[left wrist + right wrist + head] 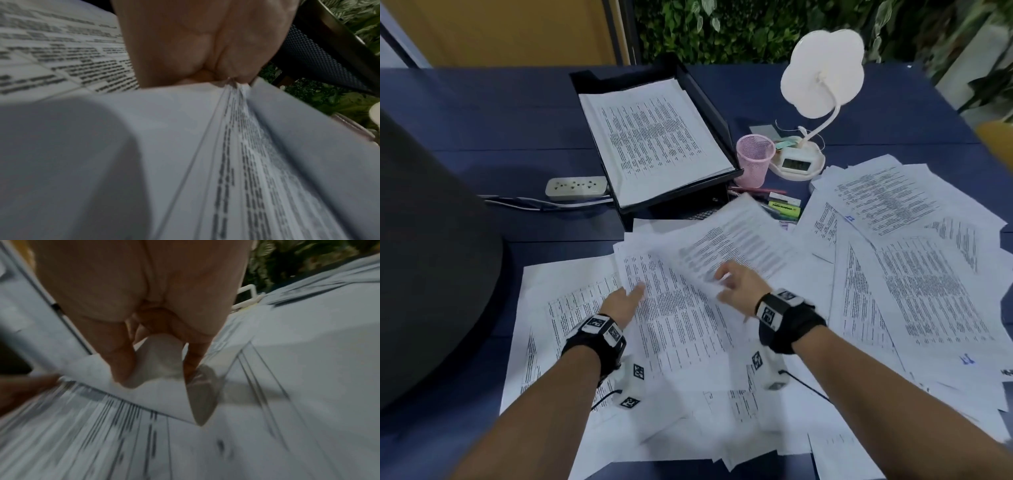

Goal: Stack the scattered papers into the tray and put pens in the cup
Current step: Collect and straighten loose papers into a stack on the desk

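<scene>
Printed sheets lie scattered over the blue table (482, 113), with a big spread at the right (911, 274). A black tray (671, 205) at the back centre holds a pile of papers (654, 137). Beside it stands an empty pink mesh cup (754, 159), and a red pen (756, 190) and a green highlighter (784, 207) lie in front of it. My left hand (631, 291) grips the edge of a small stack (232, 113), fingers tucked under. My right hand (722, 279) pinches a lifted, blurred sheet (160, 356) between thumb and finger.
A white flower-shaped lamp (822, 72) with a clock base (796, 164) stands right of the cup. A power strip (576, 187) with its cable lies left of the tray. A large dark rounded object (431, 257) fills the left side. Plants line the back.
</scene>
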`<state>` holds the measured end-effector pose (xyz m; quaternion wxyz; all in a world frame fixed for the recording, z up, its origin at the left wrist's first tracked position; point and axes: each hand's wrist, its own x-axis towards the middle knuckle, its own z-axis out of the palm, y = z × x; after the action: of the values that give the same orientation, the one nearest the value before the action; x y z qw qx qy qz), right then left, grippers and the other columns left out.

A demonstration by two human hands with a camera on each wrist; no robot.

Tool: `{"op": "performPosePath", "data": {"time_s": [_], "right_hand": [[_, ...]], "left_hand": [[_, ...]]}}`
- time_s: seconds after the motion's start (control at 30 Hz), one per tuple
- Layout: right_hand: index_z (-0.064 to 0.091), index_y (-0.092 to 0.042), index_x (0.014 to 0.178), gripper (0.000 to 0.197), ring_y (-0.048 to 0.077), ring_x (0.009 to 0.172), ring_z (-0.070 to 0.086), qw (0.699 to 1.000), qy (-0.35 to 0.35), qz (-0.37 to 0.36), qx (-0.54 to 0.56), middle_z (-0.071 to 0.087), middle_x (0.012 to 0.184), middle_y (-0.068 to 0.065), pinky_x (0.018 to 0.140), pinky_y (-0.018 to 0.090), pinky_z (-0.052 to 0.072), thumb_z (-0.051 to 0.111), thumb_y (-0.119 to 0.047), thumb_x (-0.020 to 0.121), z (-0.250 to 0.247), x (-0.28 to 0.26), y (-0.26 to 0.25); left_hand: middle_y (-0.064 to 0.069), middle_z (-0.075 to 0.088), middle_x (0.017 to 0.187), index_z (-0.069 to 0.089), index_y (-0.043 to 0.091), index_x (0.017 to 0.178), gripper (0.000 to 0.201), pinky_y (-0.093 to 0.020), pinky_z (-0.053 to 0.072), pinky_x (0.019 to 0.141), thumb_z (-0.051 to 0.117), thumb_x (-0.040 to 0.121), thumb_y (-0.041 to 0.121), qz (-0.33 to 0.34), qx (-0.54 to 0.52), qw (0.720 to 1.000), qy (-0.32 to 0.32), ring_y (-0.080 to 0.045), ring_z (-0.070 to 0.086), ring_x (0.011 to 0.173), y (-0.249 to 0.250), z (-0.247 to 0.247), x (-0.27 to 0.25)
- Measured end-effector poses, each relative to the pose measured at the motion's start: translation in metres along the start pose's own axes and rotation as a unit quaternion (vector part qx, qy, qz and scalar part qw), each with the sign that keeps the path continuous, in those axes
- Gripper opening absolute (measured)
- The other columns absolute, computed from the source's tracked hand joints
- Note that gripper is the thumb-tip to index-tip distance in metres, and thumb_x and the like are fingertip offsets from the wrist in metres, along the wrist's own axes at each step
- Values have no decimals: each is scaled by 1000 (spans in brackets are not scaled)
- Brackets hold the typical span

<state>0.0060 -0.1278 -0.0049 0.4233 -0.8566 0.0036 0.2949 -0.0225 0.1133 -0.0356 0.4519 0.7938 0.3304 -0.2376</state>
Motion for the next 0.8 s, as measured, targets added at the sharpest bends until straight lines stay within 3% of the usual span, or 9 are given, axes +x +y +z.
{"op": "performPosePath", "data": {"time_s": [0.07,0.17,0.2,0.27,0.37,0.47,0.53,0.67,0.8], "right_hand": [[59,-23,99,15,6,65,53,992,-73,-19,-103,62,98,-9,50,21,47,57,-15,86,13,-5,0],[70,-18,97,16,10,77,59,963,-151,-60,-216,67,93,-8,73,28,54,59,-20,86,29,-11,3],[73,-20,94,16,12,85,62,958,-160,-62,-228,69,95,-7,82,30,54,60,-24,84,31,-12,5],[71,-21,77,25,14,86,63,967,-162,-29,-194,68,85,-11,86,31,52,59,-41,85,30,-10,8],[57,-21,67,42,18,80,59,982,-70,-4,-175,58,76,-5,75,29,49,46,-55,90,22,-3,12],[58,-20,101,26,28,104,54,954,140,23,-265,55,107,6,84,34,46,48,-42,91,7,5,22],[44,-18,127,45,31,118,45,958,225,75,-159,44,127,10,94,38,41,57,-37,88,-2,8,29],[23,-13,146,64,32,115,51,945,260,98,171,44,138,19,97,39,43,56,-16,92,-16,13,33],[28,-12,146,52,33,124,46,961,234,69,130,45,140,15,100,29,37,34,1,97,-20,10,23]], "left_hand": [[-20,31,151,32,1,144,81,-41,25,114,26,93,63,-19,-69,997,4,-32,32,138,2,0,-1],[-16,28,153,29,10,147,108,-49,24,114,40,70,85,-59,-134,989,-36,-34,31,139,3,-3,1],[-15,26,154,26,10,148,117,-50,24,114,51,63,85,-57,-119,989,-59,-34,30,139,4,-4,1],[-15,19,156,16,5,150,110,-47,26,114,67,72,63,-32,-28,998,-50,-32,25,141,4,-5,1],[-14,16,157,12,1,149,95,-40,26,114,68,84,41,-2,36,999,-27,-30,22,143,4,-3,0],[-16,19,156,13,-1,148,91,-38,28,110,65,86,42,11,62,998,-20,-30,25,142,8,-5,-11],[-18,22,154,15,-2,148,91,-39,31,108,64,86,43,10,55,998,-18,-31,29,139,5,-7,-13],[-16,20,155,13,1,149,93,-39,30,109,65,85,44,10,25,999,-32,-30,26,140,2,-10,-19],[-14,25,154,18,0,148,86,-38,29,110,68,84,29,21,-79,993,-83,-27,30,139,10,-10,-25]]}}
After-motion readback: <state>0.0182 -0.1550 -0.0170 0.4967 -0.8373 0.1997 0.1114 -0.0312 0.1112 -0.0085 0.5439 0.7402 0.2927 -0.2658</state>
